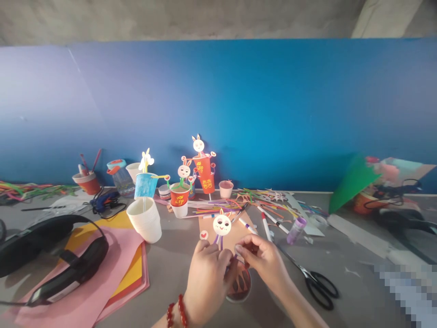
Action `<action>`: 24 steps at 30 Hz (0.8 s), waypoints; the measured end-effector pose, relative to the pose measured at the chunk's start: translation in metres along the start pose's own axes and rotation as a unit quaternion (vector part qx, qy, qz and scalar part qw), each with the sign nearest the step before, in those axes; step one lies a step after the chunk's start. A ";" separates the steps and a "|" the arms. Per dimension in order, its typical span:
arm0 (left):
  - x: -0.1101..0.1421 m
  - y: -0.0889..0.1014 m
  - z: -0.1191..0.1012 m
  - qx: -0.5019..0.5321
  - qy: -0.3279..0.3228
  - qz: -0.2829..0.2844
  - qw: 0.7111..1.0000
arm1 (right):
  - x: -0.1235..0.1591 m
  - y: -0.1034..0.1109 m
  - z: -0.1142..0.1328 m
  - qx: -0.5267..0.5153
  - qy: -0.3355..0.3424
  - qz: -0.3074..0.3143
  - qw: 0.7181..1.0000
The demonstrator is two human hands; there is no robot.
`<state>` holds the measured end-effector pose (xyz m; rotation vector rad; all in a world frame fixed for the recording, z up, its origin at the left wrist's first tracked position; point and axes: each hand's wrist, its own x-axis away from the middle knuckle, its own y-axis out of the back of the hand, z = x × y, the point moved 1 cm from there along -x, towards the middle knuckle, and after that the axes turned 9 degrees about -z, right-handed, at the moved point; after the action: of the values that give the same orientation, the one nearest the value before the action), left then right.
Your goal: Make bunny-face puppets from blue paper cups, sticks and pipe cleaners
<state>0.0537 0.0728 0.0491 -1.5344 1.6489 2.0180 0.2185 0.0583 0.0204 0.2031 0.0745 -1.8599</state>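
Note:
In front of me a white paper rabbit head (222, 225) with pink ears stands on thin purple strips (219, 240). My left hand (209, 272), a red beaded bracelet at its wrist, is closed around the lower part of this rabbit figure. A small white disc with a red heart (204, 235) shows just above its knuckles. Thumb and fingers of my right hand (261, 257) pinch at a purple strip close to the left fingertips; the pinched end is mostly hidden. Below both hands a round cup (240, 284) with a reddish-brown face is partly covered by the left hand.
Finished-looking rabbit cup figures, one in a red cup (179, 198), stand behind. White stacked cups (145, 221), coloured paper (128, 269) and a black headset (77, 255) lie left. Markers (265, 225), a purple glue stick (296, 229) and black-handled scissors (321, 287) lie right.

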 end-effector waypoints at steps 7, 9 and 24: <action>0.000 0.000 0.001 -0.002 -0.004 -0.002 1.000 | -0.001 0.001 -0.004 0.000 0.002 0.008 1.000; -0.001 0.001 0.000 -0.004 -0.006 0.000 1.000 | -0.001 0.001 -0.004 0.003 0.005 0.010 1.000; -0.001 0.001 0.000 -0.003 -0.003 0.002 1.000 | 0.004 -0.002 -0.001 0.009 0.047 0.006 0.999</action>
<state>0.0538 0.0727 0.0507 -1.5272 1.6479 2.0287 0.2155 0.0554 0.0191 0.3023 0.1217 -1.8387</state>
